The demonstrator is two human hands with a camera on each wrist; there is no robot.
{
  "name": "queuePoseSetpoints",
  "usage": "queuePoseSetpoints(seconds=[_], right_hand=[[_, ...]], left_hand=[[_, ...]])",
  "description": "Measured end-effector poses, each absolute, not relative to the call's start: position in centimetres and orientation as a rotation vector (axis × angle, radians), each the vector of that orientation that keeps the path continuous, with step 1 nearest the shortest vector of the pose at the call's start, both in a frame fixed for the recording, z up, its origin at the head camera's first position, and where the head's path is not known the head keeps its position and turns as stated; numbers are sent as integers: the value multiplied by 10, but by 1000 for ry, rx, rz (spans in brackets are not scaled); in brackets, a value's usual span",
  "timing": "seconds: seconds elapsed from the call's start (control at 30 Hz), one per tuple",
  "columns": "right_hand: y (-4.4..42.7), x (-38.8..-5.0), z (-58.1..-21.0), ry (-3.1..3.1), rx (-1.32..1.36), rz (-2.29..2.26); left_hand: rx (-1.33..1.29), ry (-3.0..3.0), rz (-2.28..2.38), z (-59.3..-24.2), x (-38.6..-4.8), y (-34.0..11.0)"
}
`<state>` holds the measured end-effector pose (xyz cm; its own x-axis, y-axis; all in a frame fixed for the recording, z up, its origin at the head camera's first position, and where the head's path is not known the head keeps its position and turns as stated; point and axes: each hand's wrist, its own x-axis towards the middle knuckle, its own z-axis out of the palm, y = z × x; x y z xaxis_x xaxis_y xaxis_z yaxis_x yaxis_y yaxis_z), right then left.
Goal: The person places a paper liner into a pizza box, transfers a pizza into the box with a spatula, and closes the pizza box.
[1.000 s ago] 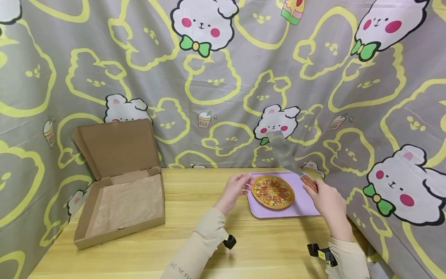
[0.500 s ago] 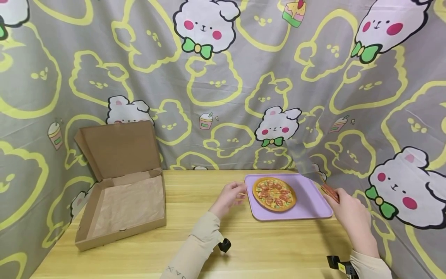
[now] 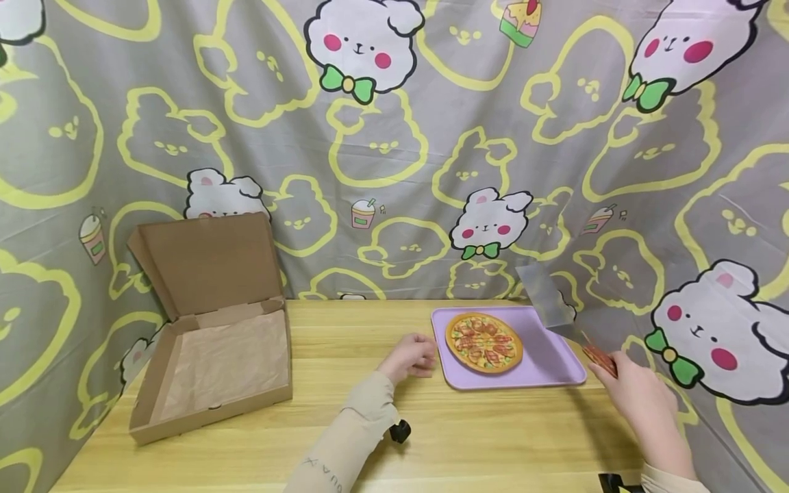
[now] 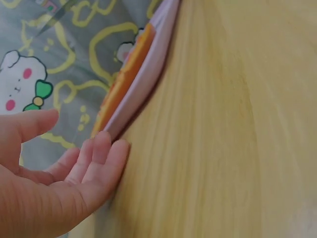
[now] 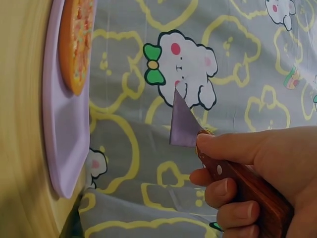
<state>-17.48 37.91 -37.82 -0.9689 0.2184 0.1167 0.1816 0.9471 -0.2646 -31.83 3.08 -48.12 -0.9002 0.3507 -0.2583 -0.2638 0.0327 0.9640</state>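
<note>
My right hand (image 3: 641, 394) grips the brown wooden handle (image 5: 247, 191) of a metal spatula. Its flat blade (image 3: 545, 296) is raised above the right part of a lilac tray (image 3: 545, 352), tilted up and to the left. A round pizza (image 3: 483, 343) with a golden crust and red toppings lies on the left half of that tray. Just left of the tray's edge, my left hand (image 3: 409, 357) holds nothing, its fingers loosely bent. In the left wrist view its fingertips (image 4: 119, 148) appear close to the tray rim; whether they touch it I cannot tell.
A cardboard pizza box (image 3: 212, 407), lined with brown paper (image 3: 228, 359), stands on the left with its lid (image 3: 216, 263) raised. Everything rests on a wooden table (image 3: 345, 438). A patterned grey curtain (image 3: 394, 274) encloses the back and sides.
My right hand has carried the spatula rightward and down, away from above the pizza. The left hand has drawn back from the pizza's edge to beside the tray.
</note>
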Motion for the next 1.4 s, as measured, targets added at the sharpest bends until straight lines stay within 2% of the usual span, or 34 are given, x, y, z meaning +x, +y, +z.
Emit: queuePoseSetpoints(seconds=[0.6, 1.03, 1.4], right_hand=[[385, -166, -383, -3001, -273, 374], [378, -169, -377, -3051, -273, 346], [382, -165, -368, -3019, -69, 265]], left_hand=[[-31, 2152, 1741, -479, -327, 64], [-77, 2243, 1674, -485, -335, 63], [-105, 2313, 1625, -485, -344, 57]])
